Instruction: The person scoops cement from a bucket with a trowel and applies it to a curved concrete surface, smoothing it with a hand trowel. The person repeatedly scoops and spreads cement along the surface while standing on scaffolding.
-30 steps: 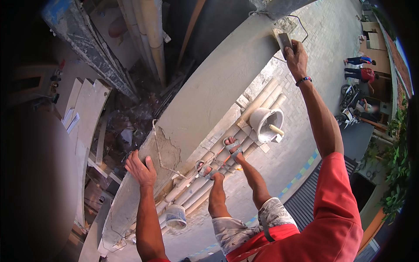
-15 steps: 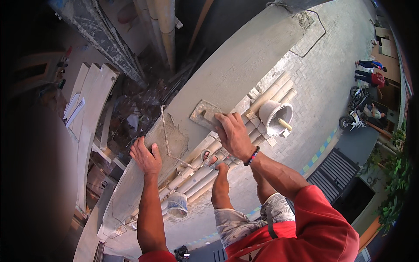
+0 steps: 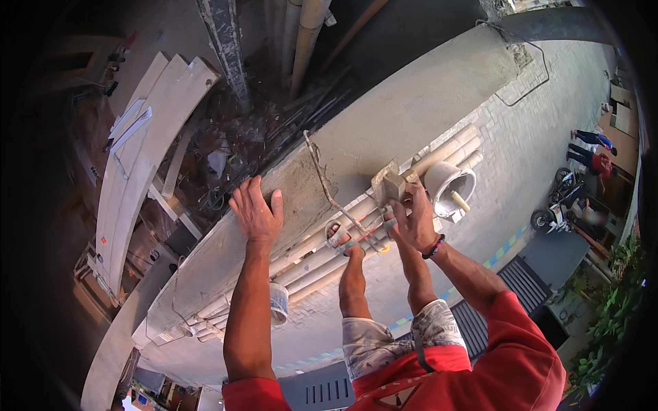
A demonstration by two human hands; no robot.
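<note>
My left hand rests with spread fingers on the near left part of a long grey plastered concrete beam. A bent wire rod lies across the beam beside a rougher patch of plaster, to the right of that hand. My right hand grips a plaster float against the beam's lower edge, just right of the wire. Below, my sandalled feet stand on bamboo poles. A white bucket with a pale handle poking out sits on the poles right of my right hand.
A smaller bucket sits lower left. Planks, debris and upright poles lie beyond the beam. Far below, on the paving, are people, motorcycles, a slatted panel and plants.
My right hand with the float has swept down from the beam's upper right end to its middle near the lower edge. My left hand appears higher and further right, as the whole view has shifted.
</note>
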